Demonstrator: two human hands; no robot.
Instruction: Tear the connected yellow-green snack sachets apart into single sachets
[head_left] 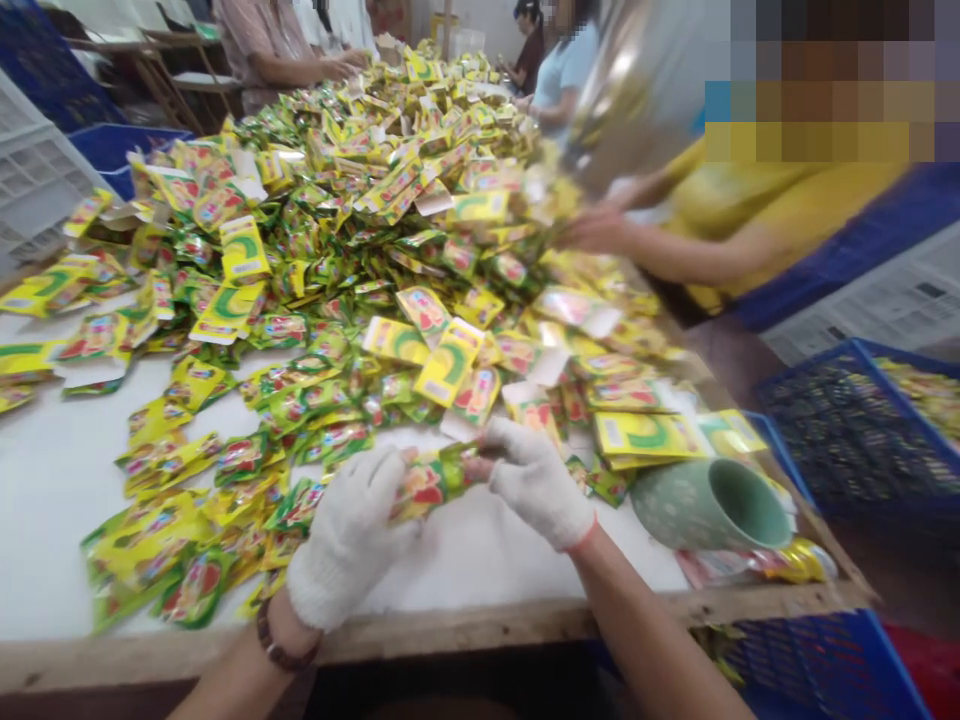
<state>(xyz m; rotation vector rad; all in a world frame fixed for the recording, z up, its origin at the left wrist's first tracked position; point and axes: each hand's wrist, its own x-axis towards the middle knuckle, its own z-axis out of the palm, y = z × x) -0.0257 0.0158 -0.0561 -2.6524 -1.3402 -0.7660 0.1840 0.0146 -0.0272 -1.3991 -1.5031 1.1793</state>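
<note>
Sachets, a small green-and-yellow bundle, sit just above the white table near its front edge, held between two gloved hands. The left hand curls its fingers round one end; the right hand pinches the other end with thumb and fingertips. Beyond them a loose heap of packets covers the table to its far edge. A green mug lies on its side by the right edge, near a blue crate. A co-worker's hand touches the heap from the right.

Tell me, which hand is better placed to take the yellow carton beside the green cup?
Right, probably: the right hand lies nearer the yellow carton; the left hand is farther, across the packet both hold.
</note>
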